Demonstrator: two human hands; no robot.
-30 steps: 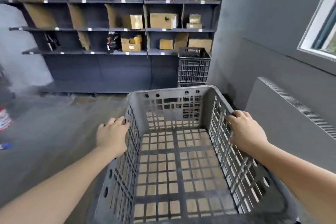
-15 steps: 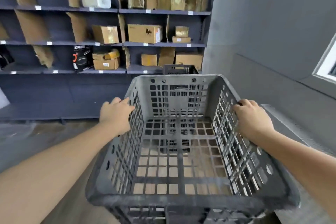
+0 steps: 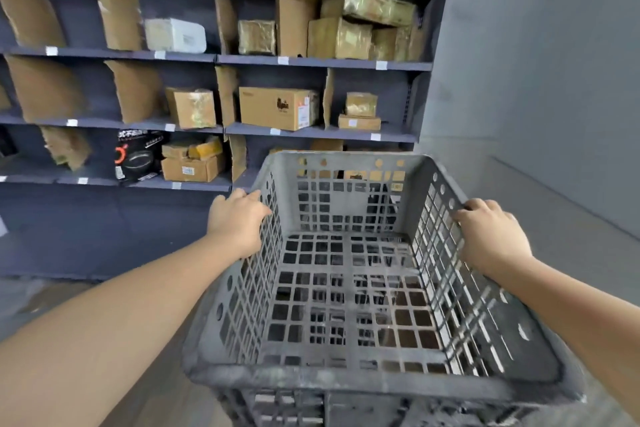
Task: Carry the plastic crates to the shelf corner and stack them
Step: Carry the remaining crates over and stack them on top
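The grey crate (image 3: 349, 274) fills the lower centre of the frame, long axis running away toward the shelves (image 3: 311, 62). The left hand (image 3: 239, 218) and right hand (image 3: 488, 236) curl over its side rims. Dark lattice below, probably another crate, shows through its floor.

The grey lattice-walled plastic crate (image 3: 349, 288) looks matt and scuffed, with a dusty, rough-looking rim nearest the camera. Beyond the left grip (image 3: 239, 218), the dark blue-grey shelving (image 3: 318, 62) has a smooth, dull painted finish, seemingly metal. On it sit brown cardboard boxes (image 3: 277, 107), matt, some wrapped in shiny clear tape or film (image 3: 367, 3). Left of them, a black printed carton (image 3: 138, 154) looks glossy. Beyond the right grip (image 3: 491, 236), the grey wall (image 3: 536, 80) is flat matt.
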